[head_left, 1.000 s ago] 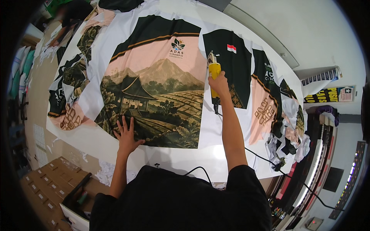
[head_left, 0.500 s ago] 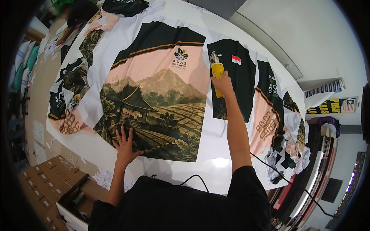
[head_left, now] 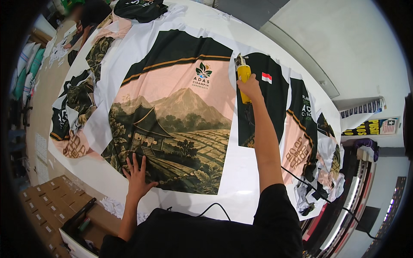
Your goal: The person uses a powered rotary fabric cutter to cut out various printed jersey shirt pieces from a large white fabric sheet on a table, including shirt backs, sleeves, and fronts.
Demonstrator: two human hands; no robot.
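My right hand [head_left: 249, 88] grips a yellow hand-held electric cutting tool [head_left: 243, 77], its metal head at the upper left edge of a dark green panel [head_left: 262, 120] with a small red-and-white flag patch [head_left: 266, 78]. My left hand [head_left: 137, 176] lies with fingers spread on the lower left of a large printed fabric piece [head_left: 172, 155] showing a mountain, hut and fields under a pink band. The tool’s front partly hides the fabric under it. A pink and dark green piece [head_left: 297, 137] lies to the right, all on a white worktable [head_left: 189, 202].
Heaps of printed offcuts [head_left: 81, 103] lie left and right [head_left: 327, 172]. A dark bundle [head_left: 137, 9] sits at the far end. Another person [head_left: 88, 17] is at the upper left. Cardboard boxes [head_left: 51, 210] lie lower left; rolls [head_left: 357, 189] stand right; a black cord [head_left: 307, 187] crosses the table’s right side.
The tool in my right hand has moved forward along the dark panel’s left edge toward its top. My left hand stays spread on the large piece. The view has shifted, so the table appears lower.
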